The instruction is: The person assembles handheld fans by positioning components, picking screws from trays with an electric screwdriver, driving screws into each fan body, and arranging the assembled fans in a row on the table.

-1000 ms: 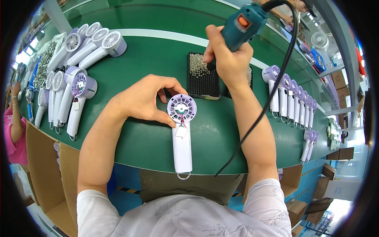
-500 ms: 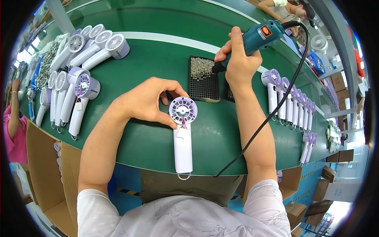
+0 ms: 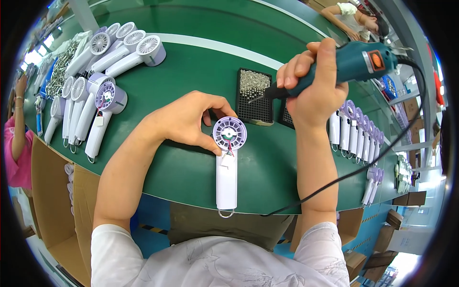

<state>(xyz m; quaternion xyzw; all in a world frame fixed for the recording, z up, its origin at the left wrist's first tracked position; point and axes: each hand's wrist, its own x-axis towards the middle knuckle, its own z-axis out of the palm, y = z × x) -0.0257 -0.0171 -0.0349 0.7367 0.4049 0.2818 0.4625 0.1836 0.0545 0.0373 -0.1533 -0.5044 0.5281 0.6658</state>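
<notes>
My left hand [image 3: 193,120] grips the round head of a white and purple handheld fan [image 3: 226,177], thumb on one side and fingers on the other. The fan lies face up on the green table, its handle toward me; red and dark wires and a small white connector show at its open head. In my right hand [image 3: 316,88] is a teal electric screwdriver [image 3: 356,63], raised and tilted with its thin bit pointing left. That bit hangs over the black screw tray [image 3: 256,111], whose far part is covered with small silvery screws [image 3: 255,83].
Several fans [image 3: 98,62] lie grouped at the left beside a heap of metal chain [image 3: 61,71]. More fans [image 3: 356,131] stand in a row at the right. The screwdriver's black cord [image 3: 382,160] loops past my right forearm. A co-worker [image 3: 354,21] sits across the table.
My right hand has drawn the screwdriver up and to the right, away from the screws, and its bit now shows. My left hand still holds the fan.
</notes>
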